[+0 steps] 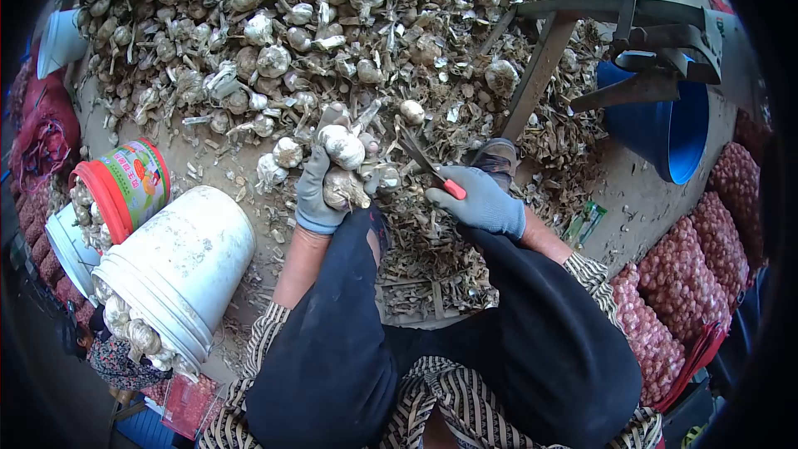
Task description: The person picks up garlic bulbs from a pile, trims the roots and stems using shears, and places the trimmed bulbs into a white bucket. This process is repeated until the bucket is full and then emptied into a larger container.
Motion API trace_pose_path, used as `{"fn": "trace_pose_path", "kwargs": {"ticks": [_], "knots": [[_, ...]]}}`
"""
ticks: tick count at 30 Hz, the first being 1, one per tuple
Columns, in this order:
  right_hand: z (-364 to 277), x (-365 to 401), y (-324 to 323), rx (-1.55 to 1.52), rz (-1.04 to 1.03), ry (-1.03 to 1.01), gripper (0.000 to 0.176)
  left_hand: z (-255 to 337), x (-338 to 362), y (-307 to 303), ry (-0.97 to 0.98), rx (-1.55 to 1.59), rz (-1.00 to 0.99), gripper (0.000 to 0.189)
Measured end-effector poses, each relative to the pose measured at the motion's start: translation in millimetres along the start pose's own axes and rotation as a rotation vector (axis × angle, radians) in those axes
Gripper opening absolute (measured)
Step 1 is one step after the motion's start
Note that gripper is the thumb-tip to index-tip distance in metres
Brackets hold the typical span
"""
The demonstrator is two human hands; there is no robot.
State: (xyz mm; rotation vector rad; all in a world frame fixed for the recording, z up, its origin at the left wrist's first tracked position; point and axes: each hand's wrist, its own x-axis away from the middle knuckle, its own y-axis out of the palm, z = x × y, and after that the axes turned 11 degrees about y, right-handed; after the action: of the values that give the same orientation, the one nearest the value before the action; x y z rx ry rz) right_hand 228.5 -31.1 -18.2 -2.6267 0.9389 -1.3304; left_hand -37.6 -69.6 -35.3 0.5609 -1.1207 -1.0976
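Observation:
My left hand point(314, 193), in a grey glove, is closed around garlic bulbs point(342, 147) above my left knee. A second bulb point(342, 189) sits low in the same grip, and stems stick out past the fingers. My right hand point(484, 201), also gloved, grips red-handled shears point(453, 189) near my right knee. Their dark blades point up and left toward the garlic, apart from it; whether they are parted is hard to make out. Two loose bulbs point(279, 160) lie just left of my left hand.
A large garlic heap point(274, 58) spreads ahead, with dry stems and husks around my feet. White buckets point(187, 241) and a red-rimmed bucket point(133, 183) lie tipped at left, garlic at their mouths. At right are a metal-framed stand point(540, 75), blue bucket point(686, 133) and filled net sacks point(682, 283).

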Motion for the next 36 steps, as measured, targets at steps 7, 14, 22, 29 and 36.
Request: {"fn": "trace_pose_path", "kwargs": {"ticks": [7, 14, 22, 29, 36], "knots": [[-12.0, -8.0, 4.2, -0.443, -0.118, 0.068, 0.032, -2.6, 7.8, 7.6, -0.041, -0.022, -0.212, 0.079], [30.6, -11.7, 21.8, -0.589, 0.066, 0.211, 0.034, 111.4, 109.2, 41.5, 0.711, -0.555, 0.058, 0.054], [42.1, -21.6, 35.2, -0.663, -0.005, 0.162, 0.031, 244.2, 284.3, 62.3, 1.604, -1.701, 1.031, 0.040], [30.3, -15.6, 23.7, -0.494, 0.034, 0.046, 0.033, 332.0, 300.9, 17.6, 0.937, -2.575, 1.149, 0.038], [26.5, -5.8, 24.3, -0.595, 0.038, 0.087, 0.025, 328.7, 339.3, -28.7, 1.043, -1.796, 1.079, 0.053]]}}
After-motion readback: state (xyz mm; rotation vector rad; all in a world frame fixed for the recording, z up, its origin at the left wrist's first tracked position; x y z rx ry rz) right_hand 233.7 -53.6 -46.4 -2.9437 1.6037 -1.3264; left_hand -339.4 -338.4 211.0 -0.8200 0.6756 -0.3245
